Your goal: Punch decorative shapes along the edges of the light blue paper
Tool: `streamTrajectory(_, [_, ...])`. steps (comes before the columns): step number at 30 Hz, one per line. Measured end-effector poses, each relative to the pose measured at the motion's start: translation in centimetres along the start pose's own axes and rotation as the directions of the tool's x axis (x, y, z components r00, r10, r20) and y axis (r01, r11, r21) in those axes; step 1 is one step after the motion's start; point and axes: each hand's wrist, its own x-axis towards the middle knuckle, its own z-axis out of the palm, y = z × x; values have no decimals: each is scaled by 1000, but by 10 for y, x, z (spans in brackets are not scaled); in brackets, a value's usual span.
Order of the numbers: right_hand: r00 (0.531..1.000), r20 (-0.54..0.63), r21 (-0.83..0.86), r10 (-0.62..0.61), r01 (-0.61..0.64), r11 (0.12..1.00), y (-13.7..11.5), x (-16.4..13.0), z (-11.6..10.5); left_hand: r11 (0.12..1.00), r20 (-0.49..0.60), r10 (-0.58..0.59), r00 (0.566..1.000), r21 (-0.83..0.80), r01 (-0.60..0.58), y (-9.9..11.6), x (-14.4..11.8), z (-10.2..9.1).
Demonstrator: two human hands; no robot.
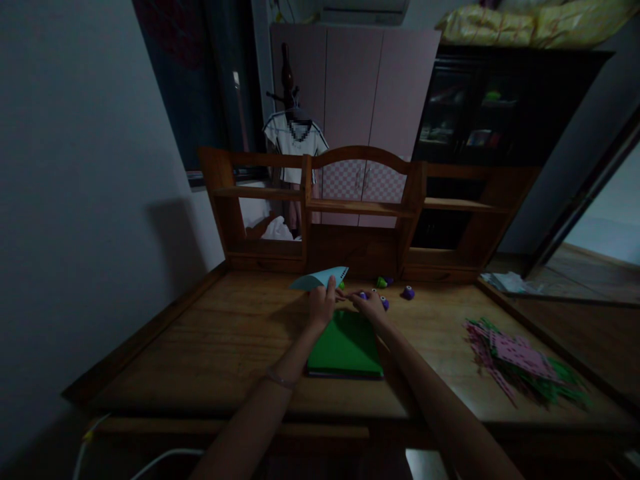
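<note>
My left fingers pinch a pale blue paper, which curves beyond them and out to their left, over the tabletop. My right fingers are just beside them, pointing left; I cannot tell whether they pinch anything. A green pad lies beneath both, nearer me. A purple toy sits to the right of my right fingers.
</note>
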Motion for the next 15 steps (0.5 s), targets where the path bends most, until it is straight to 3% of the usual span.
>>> streamTrajectory(15, [1000,-17,41,-21,22,999,2,1,0,999,4,-23,1000,-37,23,-1,-1,0])
